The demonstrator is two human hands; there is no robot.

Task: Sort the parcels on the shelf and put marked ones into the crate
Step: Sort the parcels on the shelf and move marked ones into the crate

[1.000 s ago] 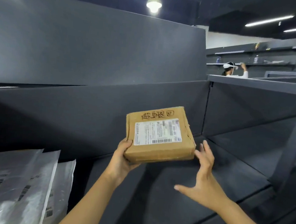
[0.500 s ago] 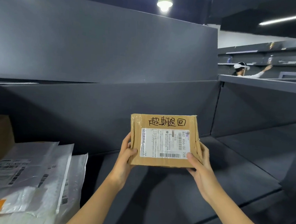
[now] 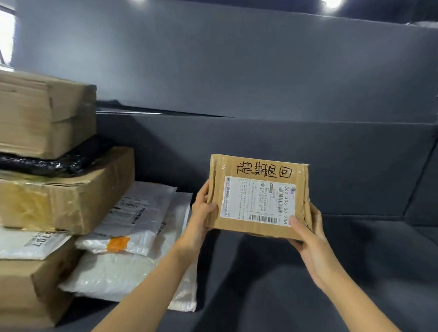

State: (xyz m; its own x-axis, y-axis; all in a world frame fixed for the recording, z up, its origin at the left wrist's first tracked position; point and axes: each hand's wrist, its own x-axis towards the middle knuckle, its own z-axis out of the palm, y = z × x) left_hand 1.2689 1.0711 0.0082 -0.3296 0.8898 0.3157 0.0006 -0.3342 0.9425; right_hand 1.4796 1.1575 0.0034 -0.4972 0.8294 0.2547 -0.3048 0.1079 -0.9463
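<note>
A small brown cardboard parcel [image 3: 258,194] is held up above the dark shelf [image 3: 348,265], its face tilted toward me. Black handwritten characters run across its top, above a white shipping label with barcodes. My left hand [image 3: 201,208] grips its left edge, thumb on the front. My right hand [image 3: 304,229] grips the lower right corner, thumb over the label's corner. No crate is in view.
At the left stand stacked cardboard boxes [image 3: 35,111], [image 3: 55,190], with a black bag [image 3: 44,159] squeezed between them. White poly mailers [image 3: 136,227] lie beside them, another box [image 3: 17,289] at the bottom left. A grey back panel [image 3: 245,64] rises behind.
My view has swung left, bringing the box stack into sight. My right hand, open and apart a second ago, now grips the parcel, which has turned to face me.
</note>
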